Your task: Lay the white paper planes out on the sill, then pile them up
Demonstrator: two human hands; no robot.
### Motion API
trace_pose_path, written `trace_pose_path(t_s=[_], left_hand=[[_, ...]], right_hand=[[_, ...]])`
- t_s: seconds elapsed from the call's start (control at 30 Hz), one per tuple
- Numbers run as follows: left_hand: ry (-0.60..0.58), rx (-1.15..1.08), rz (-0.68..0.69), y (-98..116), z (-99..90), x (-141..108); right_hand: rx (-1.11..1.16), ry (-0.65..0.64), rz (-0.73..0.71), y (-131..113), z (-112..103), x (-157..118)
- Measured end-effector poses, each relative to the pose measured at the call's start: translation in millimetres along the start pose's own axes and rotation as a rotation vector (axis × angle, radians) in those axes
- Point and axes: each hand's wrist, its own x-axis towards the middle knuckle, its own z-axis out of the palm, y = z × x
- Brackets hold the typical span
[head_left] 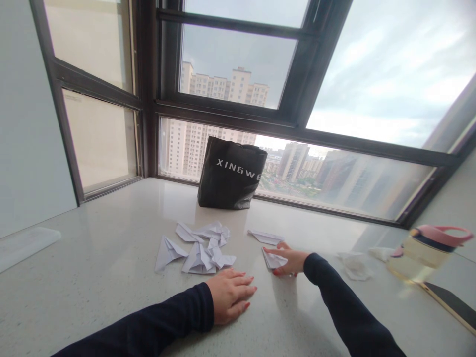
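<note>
My left hand lies flat on the pale speckled counter, its fingers stretched out and nothing in them. Just beyond it sits a loose pile of folded white paper pieces, some shaped like paper planes. My right hand grips a folded paper piece between thumb and fingers, close to the counter. Behind that hand, a long narrow folded paper rests by itself. Part of the held paper is hidden by my fingers.
A black bag with white lettering stands by the window. On the right are a drink bottle with a pink lid, crumpled tissue and a dark flat device. A white strip-like object lies at far left.
</note>
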Motion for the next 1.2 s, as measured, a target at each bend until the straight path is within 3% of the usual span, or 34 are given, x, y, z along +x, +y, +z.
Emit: trace_pose_path(t_s=[0.23, 0.9, 1.2], left_hand=[[-0.004, -0.002, 0.001, 0, -1.0, 0], [-0.003, 0.014, 0.004, -1, 0.1, 0], [0.01, 0.025, 0.011, -1, 2.3, 0]], right_hand=[[-0.018, 0.023, -0.044, 7, 3, 4], [-0.137, 0.159, -0.187, -2, 5, 11], [-0.009, 0.146, -0.117, -6, -1, 7]])
